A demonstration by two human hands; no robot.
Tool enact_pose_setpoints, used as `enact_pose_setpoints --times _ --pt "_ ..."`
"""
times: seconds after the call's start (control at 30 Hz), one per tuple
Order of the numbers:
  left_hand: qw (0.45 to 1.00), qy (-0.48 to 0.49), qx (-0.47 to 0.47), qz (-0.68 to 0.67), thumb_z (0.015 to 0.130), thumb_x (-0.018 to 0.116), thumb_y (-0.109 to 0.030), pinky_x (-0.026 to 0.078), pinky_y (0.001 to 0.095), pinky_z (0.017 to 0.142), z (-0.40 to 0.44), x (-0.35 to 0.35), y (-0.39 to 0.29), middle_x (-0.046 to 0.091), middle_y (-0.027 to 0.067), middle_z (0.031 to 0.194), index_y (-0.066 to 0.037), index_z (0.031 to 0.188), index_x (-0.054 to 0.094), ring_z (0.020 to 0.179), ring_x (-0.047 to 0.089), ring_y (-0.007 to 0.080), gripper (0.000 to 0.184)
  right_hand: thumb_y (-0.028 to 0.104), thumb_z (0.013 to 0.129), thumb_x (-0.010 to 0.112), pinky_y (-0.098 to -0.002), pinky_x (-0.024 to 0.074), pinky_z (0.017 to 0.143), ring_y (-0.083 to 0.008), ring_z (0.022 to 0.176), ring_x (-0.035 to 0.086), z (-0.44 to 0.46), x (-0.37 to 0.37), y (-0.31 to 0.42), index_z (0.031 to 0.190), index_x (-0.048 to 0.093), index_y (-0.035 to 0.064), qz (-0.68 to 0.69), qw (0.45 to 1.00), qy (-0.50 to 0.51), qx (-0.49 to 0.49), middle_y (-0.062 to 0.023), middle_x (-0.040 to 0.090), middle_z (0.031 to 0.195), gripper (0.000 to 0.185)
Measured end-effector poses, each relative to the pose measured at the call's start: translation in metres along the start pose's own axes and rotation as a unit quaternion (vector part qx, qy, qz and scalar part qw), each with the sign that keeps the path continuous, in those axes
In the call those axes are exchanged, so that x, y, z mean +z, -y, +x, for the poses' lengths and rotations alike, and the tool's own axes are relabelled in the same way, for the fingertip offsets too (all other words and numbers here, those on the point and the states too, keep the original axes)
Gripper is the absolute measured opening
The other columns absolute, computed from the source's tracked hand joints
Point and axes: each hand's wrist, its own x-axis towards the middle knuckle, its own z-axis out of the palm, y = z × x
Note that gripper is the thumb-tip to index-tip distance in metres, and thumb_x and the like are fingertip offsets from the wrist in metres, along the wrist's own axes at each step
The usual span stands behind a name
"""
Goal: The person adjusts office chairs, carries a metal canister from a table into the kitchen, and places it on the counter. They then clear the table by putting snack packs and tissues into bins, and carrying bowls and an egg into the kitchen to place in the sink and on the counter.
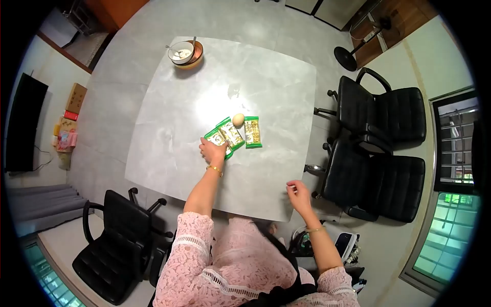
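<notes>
My left hand (213,151) is on the leftmost of several green-edged packets, its fingers curled over that packet (215,138). Overlapping it is a tilted middle packet (231,134). To the right, a third packet (252,132) lies apart and nearly straight. A brown egg (238,119) rests between the upper ends of the middle and right packets. My right hand (297,194) hovers by the table's lower right edge, fingers bent; whether anything is in them is too small to tell.
The grey table (169,117) bears stacked bowls (190,57) with spoons at its far left corner. Black chairs (381,112) stand along the right side, and another chair (120,235) is at the lower left. A fan (346,59) stands at the upper right.
</notes>
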Motion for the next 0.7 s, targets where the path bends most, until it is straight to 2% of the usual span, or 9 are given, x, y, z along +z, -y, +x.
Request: enact_pose_setpoints --times 0.1,0.23,0.27,0.33,0.4,0.5,0.57,0.6,0.7 --pt "0.998 0.06 -0.003 0.02 0.051 0.077 -0.023 0.045 0.0396 0.075 0.018 -0.008 0.003 0.049 0.0184 0.1 -0.002 0.112 0.035 0.093 0.05 0.0337 0.077 0.006 0.072 0.056 -0.0271 0.0424 0.055 -0.0167 0.058 0.051 0.006 0.014 0.007 0.08 0.054 0.0008 0.004 1.0 0.027 0.002 -0.0101 0.052 0.075 0.01" --pt "0.978 0.059 0.064 -0.189 0.054 0.074 -0.02 0.045 0.0366 0.069 0.047 0.002 0.039 0.059 0.0178 0.078 -0.002 0.088 0.055 0.074 0.058 0.0311 0.043 0.007 0.072 0.056 -0.0275 0.0428 0.056 -0.0173 0.059 0.052 0.007 0.019 -0.014 0.082 0.054 0.0013 -0.028 0.998 0.043 0.022 -0.0107 0.053 0.077 0.011" --pt "0.97 0.05 0.075 -0.228 0.059 0.072 -0.018 0.046 0.0335 0.066 0.044 0.001 0.04 0.061 0.0136 0.076 -0.001 0.078 0.057 0.071 0.059 0.0255 0.029 0.008 0.072 0.056 -0.028 0.043 0.056 -0.0185 0.06 0.052 0.011 0.022 -0.021 0.082 0.054 0.0014 -0.012 0.997 0.047 0.056 -0.0113 0.053 0.078 0.012" --pt "0.945 0.09 0.056 -0.31 0.061 0.071 -0.016 0.046 0.0313 0.065 0.041 0.008 0.038 0.061 0.0117 0.076 0.0 0.08 0.057 0.071 0.059 0.0219 0.028 0.009 0.072 0.057 -0.0285 0.0432 0.057 -0.0197 0.061 0.053 0.026 0.028 -0.016 0.083 0.054 0.0015 0.008 0.995 0.046 0.093 -0.012 0.054 0.079 0.013" --pt "0.901 0.131 0.05 -0.409 0.068 0.067 -0.013 0.046 0.0264 0.061 0.035 0.021 0.029 0.061 0.0068 0.077 0.001 0.083 0.056 0.068 0.057 0.0137 0.023 0.012 0.073 0.057 -0.0275 0.0437 0.058 -0.0188 0.064 0.054 0.068 0.042 0.005 0.082 0.054 0.0002 -0.027 1.0 0.011 0.011 -0.0114 0.054 0.078 0.015" --pt "0.937 0.169 0.079 -0.294 0.062 0.07 -0.012 0.046 0.0293 0.064 0.032 0.047 0.015 0.061 0.0144 0.084 0.003 0.087 0.056 0.071 0.059 0.0196 0.033 0.015 0.07 0.062 -0.0329 0.0435 0.066 -0.0254 0.075 0.053 0.132 0.079 0.027 0.091 0.05 -0.0006 -0.071 0.996 -0.037 -0.035 -0.0155 0.052 0.087 0.029" --pt "0.952 0.142 0.073 -0.26 0.059 0.071 -0.013 0.046 0.0324 0.064 0.017 0.037 -0.009 0.06 0.0175 0.083 0.004 0.08 0.057 0.072 0.059 0.0254 0.032 0.016 0.067 0.064 -0.0354 0.043 0.069 -0.0278 0.08 0.052 0.16 0.108 0.033 0.093 0.048 -0.0012 -0.074 0.994 -0.067 -0.047 -0.0166 0.051 0.09 0.035" --pt "0.976 0.039 0.098 -0.192 0.058 0.072 -0.015 0.045 0.0368 0.064 0.014 0.046 -0.01 0.058 0.018 0.076 0.005 0.073 0.056 0.069 0.057 0.0302 0.029 0.017 0.065 0.066 -0.0369 0.0425 0.07 -0.0295 0.081 0.051 0.169 0.119 0.036 0.095 0.046 -0.0012 -0.125 0.988 -0.079 -0.032 -0.0177 0.05 0.091 0.04" --pt "0.974 0.041 0.119 -0.188 0.058 0.072 -0.015 0.043 0.04 0.067 0.012 0.053 -0.007 0.055 0.0193 0.076 0.006 0.074 0.054 0.072 0.054 0.0338 0.032 0.016 0.061 0.069 -0.0399 0.042 0.071 -0.033 0.08 0.049 0.177 0.138 0.043 0.097 0.043 -0.0006 -0.188 0.977 -0.1 -0.011 -0.0191 0.049 0.092 0.047"
